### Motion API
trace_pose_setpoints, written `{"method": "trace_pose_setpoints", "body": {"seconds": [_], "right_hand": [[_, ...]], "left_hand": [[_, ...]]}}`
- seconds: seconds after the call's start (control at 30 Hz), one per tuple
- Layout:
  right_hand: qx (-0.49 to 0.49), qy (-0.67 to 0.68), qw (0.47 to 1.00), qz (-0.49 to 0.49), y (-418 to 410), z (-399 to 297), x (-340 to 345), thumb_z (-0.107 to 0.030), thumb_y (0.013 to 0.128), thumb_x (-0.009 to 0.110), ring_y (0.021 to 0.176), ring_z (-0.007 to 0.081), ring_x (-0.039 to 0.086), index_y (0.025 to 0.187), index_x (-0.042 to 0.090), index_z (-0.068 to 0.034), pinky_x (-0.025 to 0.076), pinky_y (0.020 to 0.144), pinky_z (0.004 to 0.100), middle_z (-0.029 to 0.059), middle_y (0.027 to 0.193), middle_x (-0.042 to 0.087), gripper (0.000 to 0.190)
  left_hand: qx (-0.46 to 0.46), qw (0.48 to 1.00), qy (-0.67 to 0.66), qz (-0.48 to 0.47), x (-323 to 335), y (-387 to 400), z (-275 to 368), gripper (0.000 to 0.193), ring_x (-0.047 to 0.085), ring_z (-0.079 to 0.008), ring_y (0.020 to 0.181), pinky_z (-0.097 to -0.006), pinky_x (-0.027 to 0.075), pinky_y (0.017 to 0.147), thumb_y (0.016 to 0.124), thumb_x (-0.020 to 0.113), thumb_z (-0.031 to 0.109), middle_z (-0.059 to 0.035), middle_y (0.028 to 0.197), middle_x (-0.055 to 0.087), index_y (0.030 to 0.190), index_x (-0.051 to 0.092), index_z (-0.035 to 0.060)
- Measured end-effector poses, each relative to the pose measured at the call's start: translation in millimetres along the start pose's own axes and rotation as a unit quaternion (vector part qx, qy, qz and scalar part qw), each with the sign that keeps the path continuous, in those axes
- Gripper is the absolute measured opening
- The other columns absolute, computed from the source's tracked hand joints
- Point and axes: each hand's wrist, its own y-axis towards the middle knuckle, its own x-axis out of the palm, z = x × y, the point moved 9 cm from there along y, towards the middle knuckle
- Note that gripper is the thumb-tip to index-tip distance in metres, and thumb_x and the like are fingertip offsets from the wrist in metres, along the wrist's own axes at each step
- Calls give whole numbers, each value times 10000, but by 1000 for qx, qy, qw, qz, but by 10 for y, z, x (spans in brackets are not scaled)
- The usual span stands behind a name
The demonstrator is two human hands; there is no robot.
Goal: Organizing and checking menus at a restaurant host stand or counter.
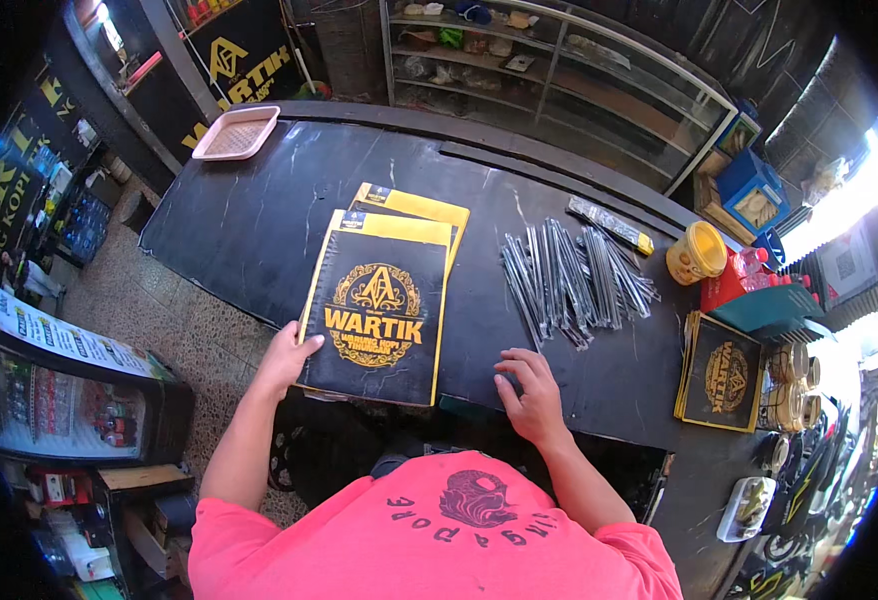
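My left hand grips the lower left edge of a black-and-yellow menu folder, thumb on top. This folder lies partly over another yellow-edged folder, of which only the upper and right margins show. Both bear printed writing. To the right, my right hand is over the counter's near edge, holding nothing, its fingers loosely bent and apart. Beyond that hand lie several thin dark sticks in clear sleeves, apparently wrapped straws, spread in loose bunches. A clear packet with a yellow end lies behind them.
A pink plastic basket sits at the black counter's far left corner. On the right are a yellow tub, a stack of similar folders, lidded jars and a plastic food box. A glass display case stands behind.
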Motion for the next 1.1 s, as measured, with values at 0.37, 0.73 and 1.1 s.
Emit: {"method": "trace_pose_setpoints", "body": {"seconds": [0.37, 0.73, 1.1], "right_hand": [[136, 223, 964, 50, 32, 105, -131, -204, 952, 836, 1280, 273, 679, 1326, 699, -50, 541, 1076, 437, 136, 1344, 716, 427], [167, 466, 810, 315, -396, 309, -1362, -134, 1072, 729, 1171, 143, 671, 1389, 657, 19, 510, 1050, 319, 56, 1296, 731, 358], [215, 188, 689, 666, -2433, 1686, -3010, -187, 1107, 690, 1330, 233, 595, 1505, 516, 23, 419, 1172, 373, 118, 1443, 635, 482]], "left_hand": [[214, 968, -93, -91, -255, -1131, 1656, 371, 682, -99, 1106, -288, 545, 1020, 996, 782, 65, -35, 1217, 736, 1329, 625, 15], [133, 944, -183, -240, 1349, -767, 2018, 377, 774, -137, 939, -269, 609, 823, 1060, 758, 351, -56, 1031, 812, 1253, 720, 30], [-15, 914, -215, -343, 4744, -1696, 1525, 395, 582, -79, 658, -242, 462, 506, 1062, 679, 72, 31, 1024, 674, 1429, 551, 140]]}}
